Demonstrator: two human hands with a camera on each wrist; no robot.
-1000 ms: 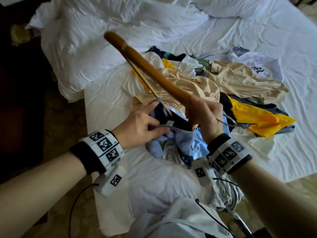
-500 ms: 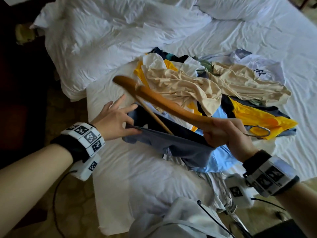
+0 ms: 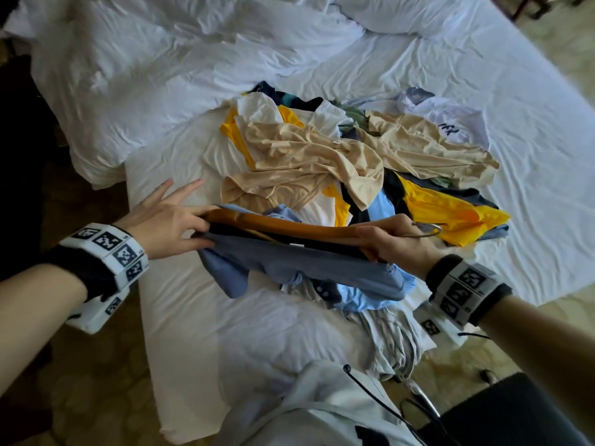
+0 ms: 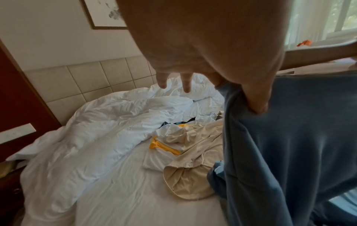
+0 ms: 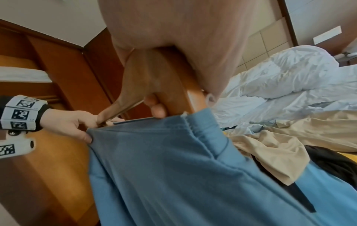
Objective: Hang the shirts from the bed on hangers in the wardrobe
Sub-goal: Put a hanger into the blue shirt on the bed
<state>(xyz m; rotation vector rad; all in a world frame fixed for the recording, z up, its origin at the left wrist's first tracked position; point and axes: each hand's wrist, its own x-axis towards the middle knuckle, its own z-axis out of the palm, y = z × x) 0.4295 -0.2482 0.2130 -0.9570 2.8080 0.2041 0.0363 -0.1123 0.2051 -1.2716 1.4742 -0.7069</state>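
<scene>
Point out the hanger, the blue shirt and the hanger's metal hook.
hanger (image 3: 289,224): head view, bare wooden arm between the hands.
blue shirt (image 3: 309,262): head view, stretched fabric below the hanger.
hook (image 3: 429,229): head view, wire curve beyond the right hand.

White-sheeted bed (image 3: 483,101) — rumpled duvet (image 3: 154,59) at its head, mixed shirt pile (image 3: 322,149) mid-mattress

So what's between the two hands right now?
Head view: the wooden hanger and blue shirt span from left hand to right hand.
</scene>
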